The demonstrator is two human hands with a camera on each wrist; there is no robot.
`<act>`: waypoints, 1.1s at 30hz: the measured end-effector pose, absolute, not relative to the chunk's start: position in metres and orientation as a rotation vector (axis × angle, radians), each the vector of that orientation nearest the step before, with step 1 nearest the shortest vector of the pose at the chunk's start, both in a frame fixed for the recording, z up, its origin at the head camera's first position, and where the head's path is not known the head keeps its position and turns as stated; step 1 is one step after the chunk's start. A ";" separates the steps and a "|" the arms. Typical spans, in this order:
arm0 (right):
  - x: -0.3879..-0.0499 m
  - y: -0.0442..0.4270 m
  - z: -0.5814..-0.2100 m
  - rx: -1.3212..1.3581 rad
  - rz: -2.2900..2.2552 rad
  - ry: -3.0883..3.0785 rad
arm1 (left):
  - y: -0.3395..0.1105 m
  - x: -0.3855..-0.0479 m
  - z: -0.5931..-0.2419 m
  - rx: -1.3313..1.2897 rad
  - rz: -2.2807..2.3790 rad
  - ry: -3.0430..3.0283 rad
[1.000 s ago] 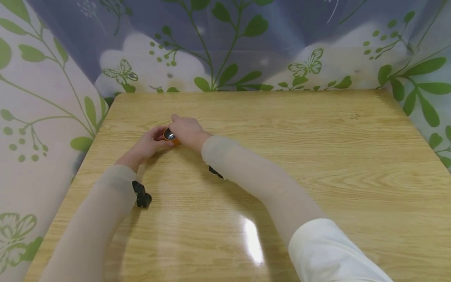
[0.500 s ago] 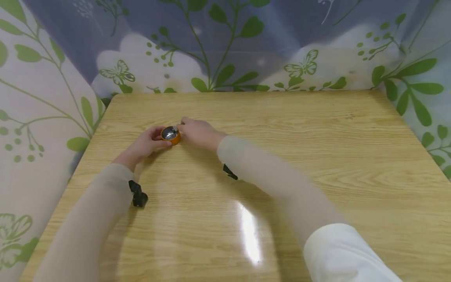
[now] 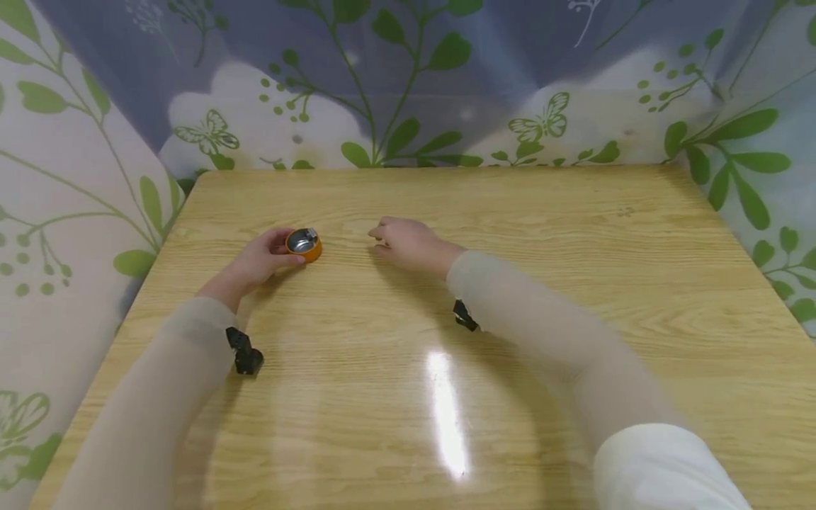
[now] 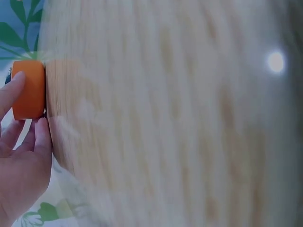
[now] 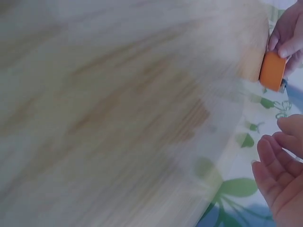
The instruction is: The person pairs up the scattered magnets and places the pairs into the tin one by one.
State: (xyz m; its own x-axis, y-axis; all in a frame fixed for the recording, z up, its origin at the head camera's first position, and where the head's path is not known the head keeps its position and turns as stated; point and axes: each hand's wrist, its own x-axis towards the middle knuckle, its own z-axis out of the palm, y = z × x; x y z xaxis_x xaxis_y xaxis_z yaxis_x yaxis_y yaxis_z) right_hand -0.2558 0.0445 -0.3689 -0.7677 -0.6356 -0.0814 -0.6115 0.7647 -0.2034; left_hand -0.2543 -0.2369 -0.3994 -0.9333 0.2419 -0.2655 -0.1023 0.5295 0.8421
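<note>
A small round orange bowl (image 3: pixel 311 253) with a shiny metal inside sits upright on the wooden table, left of the middle in the head view. A small metal piece is at its far right rim. My left hand (image 3: pixel 256 258) holds the bowl from the left, thumb on the near side and fingers round the far side. The left wrist view shows the thumb on the orange wall (image 4: pixel 32 94). Apart from the bowl, to its right, my right hand (image 3: pixel 413 245) hovers low over the table. Its fingers are loosely bent with nothing visible between them.
The wood-grain table (image 3: pixel 357 425) spreads out around both hands. Behind it and along the sides hangs a cloth (image 3: pixel 414 92) printed with leaves and butterflies. A bright light reflection lies on the table's near part. Black wrist cameras (image 3: pixel 245 354) hang under both sleeves.
My right hand has left the bowl and moved right, uncovering the metal inside and the rim piece. My left hand keeps hold of the bowl. The head view has shifted slightly.
</note>
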 end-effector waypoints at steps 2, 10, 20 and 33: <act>-0.254 0.055 -0.368 -0.976 -0.294 2.816 | -0.235 -0.254 -0.399 0.111 1.370 2.427; -0.248 0.102 -0.368 -0.849 -0.398 2.818 | -0.230 -0.255 -0.398 0.095 1.354 2.449; -0.238 0.153 -0.364 -0.673 -0.474 2.824 | -0.236 -0.253 -0.394 0.092 1.369 2.450; -0.219 0.199 -0.360 -0.454 -0.240 2.893 | -0.236 -0.233 -0.378 0.057 1.109 2.592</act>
